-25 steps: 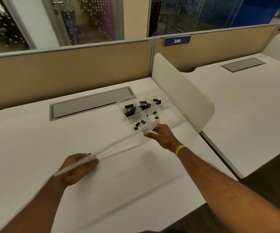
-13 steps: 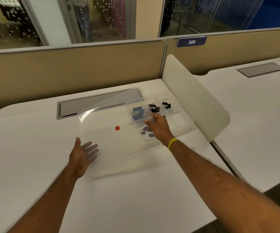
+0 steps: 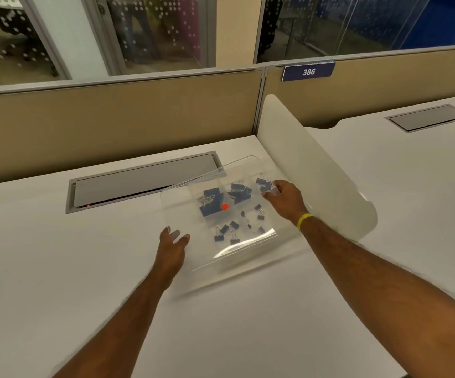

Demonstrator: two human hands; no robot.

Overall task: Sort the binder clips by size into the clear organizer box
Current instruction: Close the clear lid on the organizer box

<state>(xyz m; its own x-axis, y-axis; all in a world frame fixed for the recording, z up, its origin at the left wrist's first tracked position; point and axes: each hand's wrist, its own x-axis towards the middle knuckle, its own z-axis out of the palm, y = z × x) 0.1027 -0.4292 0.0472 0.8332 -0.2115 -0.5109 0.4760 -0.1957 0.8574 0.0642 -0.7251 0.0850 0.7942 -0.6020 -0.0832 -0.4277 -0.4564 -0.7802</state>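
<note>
A clear organizer box (image 3: pixel 248 257) sits on the white desk beside a curved divider. A clear lid (image 3: pixel 182 214) with a red dot lies tilted over it. Through the lid show black binder clips in compartments: large ones (image 3: pixel 210 204) at the back left, medium ones (image 3: pixel 239 190) behind the middle, small ones (image 3: pixel 225 231) at the front. My right hand (image 3: pixel 285 200) pinches the lid's far right edge. My left hand (image 3: pixel 172 248) is at the lid's near left edge, fingers spread and straight, holding nothing.
A white curved divider panel (image 3: pixel 316 170) rises just right of the box. A grey cable hatch (image 3: pixel 144 178) is set in the desk behind it. A tan partition wall (image 3: pixel 111 118) closes the back. The desk's front edge is near my arms.
The lid, first held edge-on by both hands, has swung flat and moved right over the box. My left hand let go and now stays open at its left edge.
</note>
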